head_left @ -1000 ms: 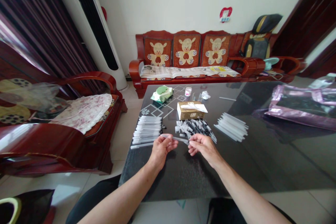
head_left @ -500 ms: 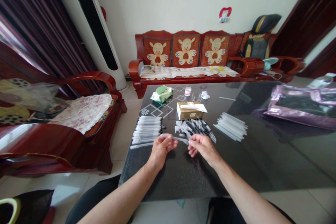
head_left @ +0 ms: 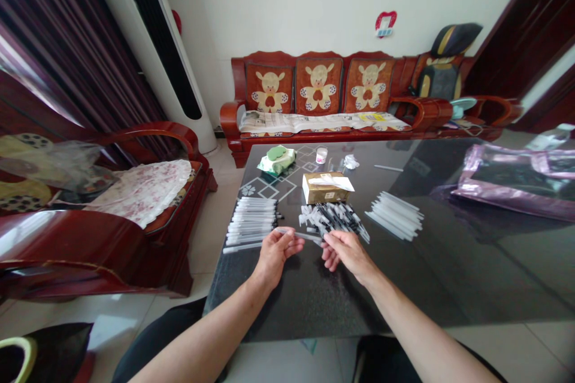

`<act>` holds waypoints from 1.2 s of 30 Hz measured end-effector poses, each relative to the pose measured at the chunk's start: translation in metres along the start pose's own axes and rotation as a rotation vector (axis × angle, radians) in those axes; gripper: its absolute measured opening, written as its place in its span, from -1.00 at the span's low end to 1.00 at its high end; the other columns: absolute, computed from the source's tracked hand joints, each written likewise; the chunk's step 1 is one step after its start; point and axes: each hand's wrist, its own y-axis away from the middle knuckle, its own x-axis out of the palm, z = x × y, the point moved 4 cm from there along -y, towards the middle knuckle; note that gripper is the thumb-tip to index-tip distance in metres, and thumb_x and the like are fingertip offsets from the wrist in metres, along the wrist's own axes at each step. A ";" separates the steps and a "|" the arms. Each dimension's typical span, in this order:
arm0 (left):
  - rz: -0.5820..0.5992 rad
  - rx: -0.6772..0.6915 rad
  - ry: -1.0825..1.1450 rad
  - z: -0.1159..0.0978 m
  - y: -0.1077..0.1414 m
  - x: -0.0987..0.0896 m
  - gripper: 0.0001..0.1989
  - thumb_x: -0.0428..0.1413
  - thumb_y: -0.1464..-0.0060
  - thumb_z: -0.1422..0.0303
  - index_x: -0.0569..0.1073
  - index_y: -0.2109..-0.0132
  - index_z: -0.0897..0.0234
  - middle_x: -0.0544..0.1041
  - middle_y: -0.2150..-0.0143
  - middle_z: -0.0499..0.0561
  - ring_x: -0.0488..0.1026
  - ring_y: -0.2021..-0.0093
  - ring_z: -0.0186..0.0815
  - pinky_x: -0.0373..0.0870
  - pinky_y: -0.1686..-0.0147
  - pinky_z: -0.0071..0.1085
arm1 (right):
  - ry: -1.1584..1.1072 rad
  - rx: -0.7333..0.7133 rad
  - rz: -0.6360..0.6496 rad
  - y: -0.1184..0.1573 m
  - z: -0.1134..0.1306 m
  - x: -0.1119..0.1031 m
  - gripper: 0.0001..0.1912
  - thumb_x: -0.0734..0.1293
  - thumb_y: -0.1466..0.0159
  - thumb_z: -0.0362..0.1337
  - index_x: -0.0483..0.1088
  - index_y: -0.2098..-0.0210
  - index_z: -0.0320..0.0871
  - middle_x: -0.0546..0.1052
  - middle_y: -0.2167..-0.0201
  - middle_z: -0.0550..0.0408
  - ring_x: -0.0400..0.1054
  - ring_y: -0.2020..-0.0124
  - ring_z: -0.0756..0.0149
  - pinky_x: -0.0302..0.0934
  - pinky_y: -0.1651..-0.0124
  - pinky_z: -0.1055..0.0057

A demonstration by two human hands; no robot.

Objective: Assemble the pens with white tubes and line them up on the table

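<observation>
Translucent tube (head_left: 308, 237) in the pinch of left fingers (head_left: 293, 245) and right fingers (head_left: 331, 258), dark tabletop (head_left: 309, 302) to near edge (head_left: 314, 338).

The tube (head_left: 309, 237) near centre is kinda cloudy white — pen pile (head_left: 344, 218) just above is mixed black and white. Black table (head_left: 314, 305) with pale diamond outlines, rusty-orange cushions (head_left: 318, 87) up top with cream animals — purple curtain (head_left: 81, 30) upper left.

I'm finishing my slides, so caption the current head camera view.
Left hand holding a slim translucent plastic tube that extends to the right hand, above a glossy black table.
</observation>
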 end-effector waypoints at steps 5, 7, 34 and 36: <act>-0.016 0.002 -0.005 -0.002 0.000 -0.001 -0.71 0.27 0.11 0.28 0.44 0.27 0.38 0.53 0.40 0.06 0.53 0.36 -0.29 0.46 0.29 -0.39 | -0.010 -0.039 -0.009 0.000 0.003 -0.003 -0.61 0.31 -0.13 -0.02 0.34 0.26 -0.24 0.49 0.58 0.10 0.41 0.62 0.33 0.29 0.62 0.46; -0.006 0.005 -0.007 -0.002 0.000 0.000 -0.71 0.26 0.11 0.28 0.44 0.26 0.38 0.53 0.40 0.06 0.53 0.36 -0.29 0.46 0.29 -0.39 | -0.003 -0.044 -0.006 0.000 0.004 -0.003 -0.63 0.33 -0.11 -0.04 0.34 0.29 -0.24 0.49 0.58 0.10 0.41 0.62 0.33 0.29 0.62 0.46; 0.003 0.023 -0.011 -0.005 0.003 0.002 -0.68 0.29 0.15 0.26 0.45 0.29 0.39 0.52 0.40 0.05 0.52 0.36 -0.28 0.46 0.30 -0.37 | 0.017 -0.038 0.008 -0.001 0.003 -0.001 -0.64 0.31 -0.12 -0.01 0.34 0.36 -0.23 0.49 0.59 0.10 0.41 0.62 0.33 0.29 0.61 0.45; 0.017 0.022 -0.015 -0.005 0.003 0.002 -0.69 0.28 0.14 0.27 0.45 0.28 0.39 0.52 0.40 0.05 0.52 0.36 -0.28 0.46 0.29 -0.38 | 0.012 -0.033 0.021 -0.001 0.001 0.001 -0.63 0.27 -0.15 0.01 0.33 0.40 -0.22 0.49 0.60 0.10 0.40 0.63 0.34 0.29 0.62 0.46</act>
